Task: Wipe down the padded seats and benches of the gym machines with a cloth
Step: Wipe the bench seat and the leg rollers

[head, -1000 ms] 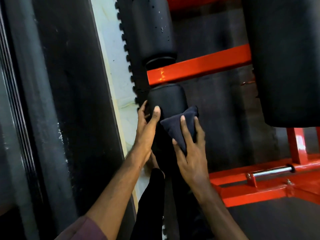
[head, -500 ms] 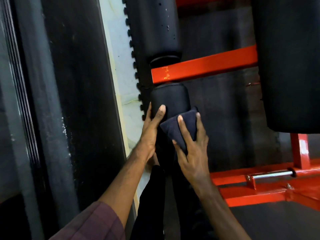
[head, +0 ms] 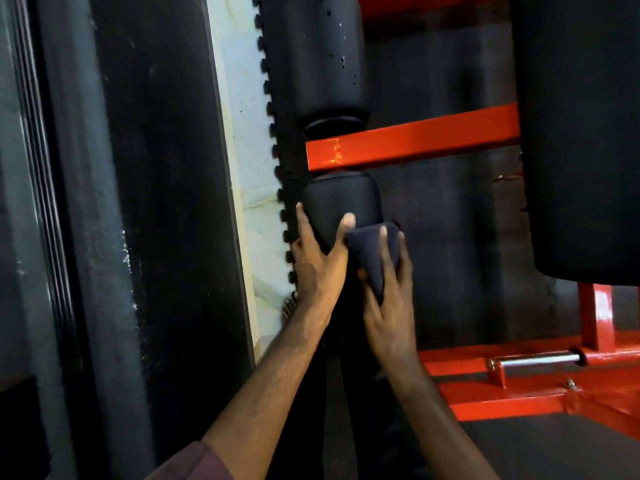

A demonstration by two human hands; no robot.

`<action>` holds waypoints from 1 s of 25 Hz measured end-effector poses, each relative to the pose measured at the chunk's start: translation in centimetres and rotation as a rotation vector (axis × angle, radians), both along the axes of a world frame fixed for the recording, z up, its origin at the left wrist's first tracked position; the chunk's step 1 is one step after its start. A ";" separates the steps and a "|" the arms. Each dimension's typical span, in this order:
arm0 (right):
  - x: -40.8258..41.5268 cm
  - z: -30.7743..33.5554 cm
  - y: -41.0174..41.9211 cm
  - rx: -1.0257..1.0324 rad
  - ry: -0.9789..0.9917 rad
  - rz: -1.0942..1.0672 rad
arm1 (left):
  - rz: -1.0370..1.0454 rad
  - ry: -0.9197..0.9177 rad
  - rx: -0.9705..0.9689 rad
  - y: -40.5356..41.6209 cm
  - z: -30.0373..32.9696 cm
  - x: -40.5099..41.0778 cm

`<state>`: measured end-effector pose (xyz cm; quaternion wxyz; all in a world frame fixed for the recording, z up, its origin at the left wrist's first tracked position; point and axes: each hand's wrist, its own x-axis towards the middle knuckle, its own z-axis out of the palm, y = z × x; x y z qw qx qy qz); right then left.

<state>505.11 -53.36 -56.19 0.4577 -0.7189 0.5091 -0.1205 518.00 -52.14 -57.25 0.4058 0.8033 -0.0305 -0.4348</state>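
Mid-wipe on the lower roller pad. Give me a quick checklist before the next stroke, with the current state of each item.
1. Cloth in hand: ok. The right hand presses the dark cloth with its fingers spread over it.
2. Cloth on the pad: ok. It lies against the lower roller pad.
3. Pad steadied: ok. The left hand grips the pad, thumb on its front.
4. Thumb clear of the cloth: not ok. The thumb sits right at the cloth's edge.
5. Far side of the pad wiped: cannot tell, hidden.
6. Upper roller pad above the red crossbar wiped: cannot tell.
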 end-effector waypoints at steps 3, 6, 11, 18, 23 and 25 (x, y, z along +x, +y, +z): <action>4.3 -0.2 -5.2 -0.012 0.019 -0.024 | 0.070 0.178 -0.138 1.9 -1.1 2.0; 6.1 0.0 -6.9 -0.050 -0.021 -0.039 | 0.052 0.324 -0.203 3.1 -1.4 3.0; 0.4 1.5 2.1 -0.147 0.094 0.114 | 0.159 0.462 -0.164 2.0 -0.5 2.7; 6.0 -0.4 -7.3 -0.051 -0.049 -0.055 | 0.116 0.158 -0.056 1.2 0.4 1.3; 0.3 0.9 0.6 0.005 -0.025 -0.028 | 0.064 0.068 0.015 1.6 0.5 1.1; 1.5 0.6 -1.0 -0.021 0.000 -0.013 | 0.133 0.254 -0.080 2.6 0.2 2.6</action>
